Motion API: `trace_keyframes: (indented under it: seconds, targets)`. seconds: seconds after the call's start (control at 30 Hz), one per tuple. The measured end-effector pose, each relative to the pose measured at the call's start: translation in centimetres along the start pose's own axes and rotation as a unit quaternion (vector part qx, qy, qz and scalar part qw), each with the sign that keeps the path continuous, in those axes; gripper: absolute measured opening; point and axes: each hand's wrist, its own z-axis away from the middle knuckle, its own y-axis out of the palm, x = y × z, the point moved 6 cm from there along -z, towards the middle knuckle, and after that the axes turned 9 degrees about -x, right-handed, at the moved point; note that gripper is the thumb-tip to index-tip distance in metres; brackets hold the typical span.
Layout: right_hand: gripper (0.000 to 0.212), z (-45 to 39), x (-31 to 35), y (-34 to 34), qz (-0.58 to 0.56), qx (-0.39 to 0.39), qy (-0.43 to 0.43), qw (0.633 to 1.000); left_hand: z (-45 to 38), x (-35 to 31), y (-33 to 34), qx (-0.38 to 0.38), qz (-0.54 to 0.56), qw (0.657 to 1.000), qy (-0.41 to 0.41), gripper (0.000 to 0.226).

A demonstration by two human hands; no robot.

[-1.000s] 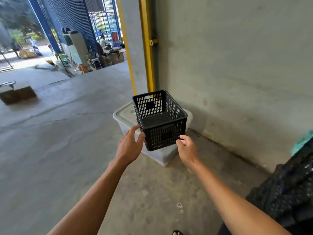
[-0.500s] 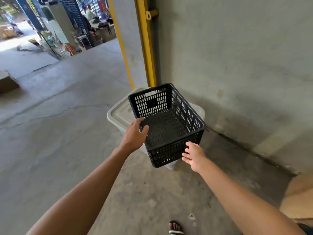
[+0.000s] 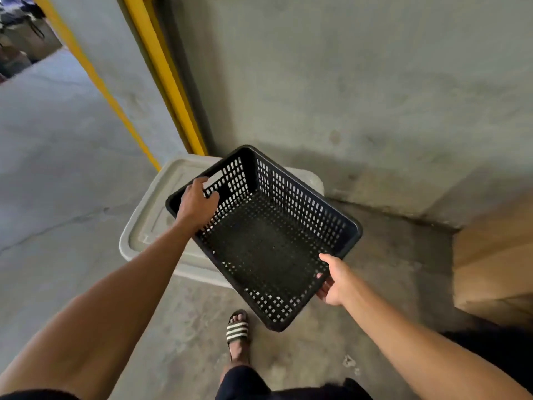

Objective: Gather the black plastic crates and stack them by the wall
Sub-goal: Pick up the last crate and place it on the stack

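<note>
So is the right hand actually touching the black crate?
Touching. The head view shows the right hand gripping the black crate at its near rim, thumb over the top edge and fingers curled under.

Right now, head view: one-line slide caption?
Both hands, left and right, hold an empty black crate over a lidded grey bin beside the concrete wall.

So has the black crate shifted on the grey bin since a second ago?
Yes. The black crate now overhangs the near right corner of the grey lidded bin, pulled toward the person, with the left hand and right hand gripping its rim.
</note>
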Motion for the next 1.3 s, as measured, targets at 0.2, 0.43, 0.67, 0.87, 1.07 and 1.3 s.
trace_keyframes:
  seconds: [0.2, 0.43, 0.67, 0.87, 1.07, 1.3]
  targets:
    - [0.018, -1.1, -0.6, 1.6, -0.062, -0.138, -0.038, 0.988, -11.5, 1.7, 3.5, 0.113, -0.058, 0.991, 0.052, 0.060]
    - [0.019, -1.9, -0.2, 1.7, -0.087, -0.265, -0.094, 0.956, -19.8, 2.8, 9.6, 0.176, -0.093, 0.979, 0.038, 0.063]
    - [0.036, -2.8, -1.0, 1.6, -0.049, -0.329, -0.107, 0.937, -22.7, 5.0, 13.3, 0.226, -0.076, 0.970, 0.036, 0.042]
    - [0.036, -3.4, -1.2, 1.1, -0.020, -0.354, -0.116, 0.928, -23.4, 5.4, 14.7, 0.248, -0.053, 0.967, 0.004, 0.037]
    - [0.037, -3.7, -1.7, 0.1, -0.034, -0.321, -0.119, 0.939, -21.4, 4.1, 12.7, 0.226, -0.146, 0.959, 0.089, 0.047]
    - [0.038, -3.6, -1.2, -2.7, 0.008, -0.269, -0.134, 0.954, -15.8, 3.8, 7.5, 0.186, -0.134, 0.969, 0.096, 0.049]
